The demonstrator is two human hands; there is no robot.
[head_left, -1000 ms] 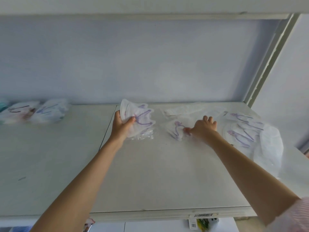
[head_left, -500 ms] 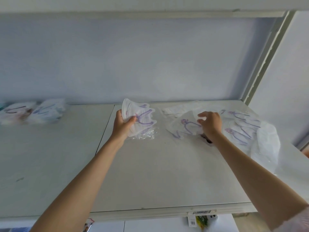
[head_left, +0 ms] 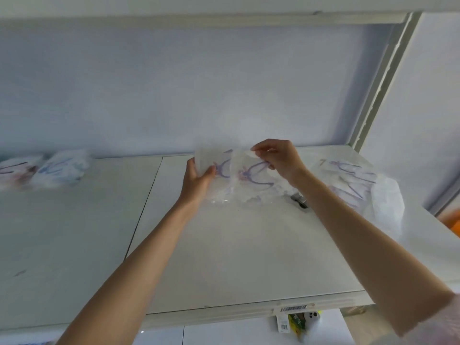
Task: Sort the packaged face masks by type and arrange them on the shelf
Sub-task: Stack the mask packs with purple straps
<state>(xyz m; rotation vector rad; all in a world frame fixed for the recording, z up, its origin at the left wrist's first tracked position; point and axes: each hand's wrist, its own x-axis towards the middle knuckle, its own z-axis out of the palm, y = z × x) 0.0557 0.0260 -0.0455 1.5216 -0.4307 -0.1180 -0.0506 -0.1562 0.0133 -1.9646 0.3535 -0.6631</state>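
Gathering matching masks: left hand (head_left: 196, 176) grips mask stack (head_left: 211, 161), right hand (head_left: 278, 158) pinches another mask packet (head_left: 251, 170) beside it. Next, likely merge, square edges, set on shelf (head_left: 236, 257).

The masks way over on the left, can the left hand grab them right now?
Probably not yet. The left hand already grips a stack of masks, and the far-left masks lie well off to its side. The bare shelf between leaves the path free once that grip lets go.
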